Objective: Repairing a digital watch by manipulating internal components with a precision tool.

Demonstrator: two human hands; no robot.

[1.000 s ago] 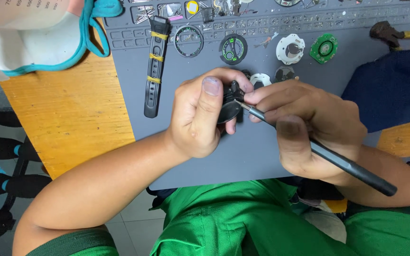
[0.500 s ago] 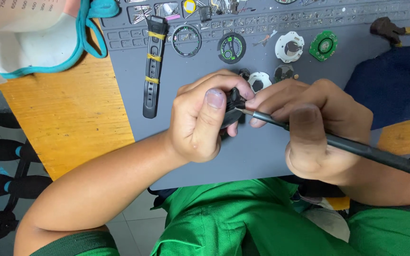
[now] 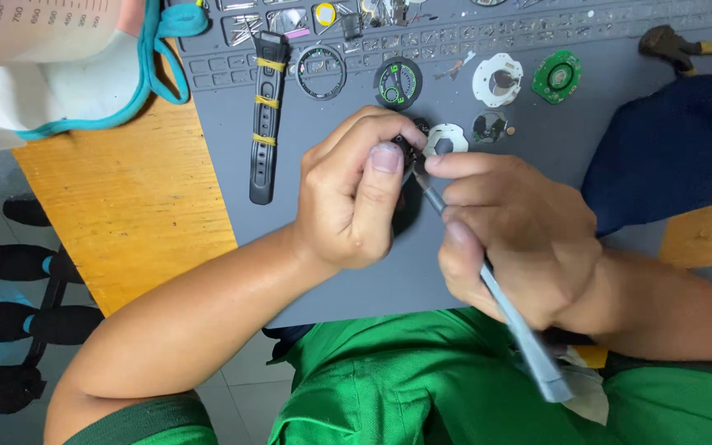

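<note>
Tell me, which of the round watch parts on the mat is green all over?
The round green circuit board, far right of the row; the white disc beside it and the black rings are not.

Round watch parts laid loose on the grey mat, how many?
6: black ring, green-marked dial, white disc, green circuit board, white frame, dark module. Hands may hide more.

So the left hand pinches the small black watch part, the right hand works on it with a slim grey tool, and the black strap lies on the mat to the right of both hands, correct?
Not quite. In the head view the black strap lies to the left of both hands, on the grey mat. The rest holds: the left hand pinches the small black watch part, and the right hand works on it with a slim grey tool.
</note>
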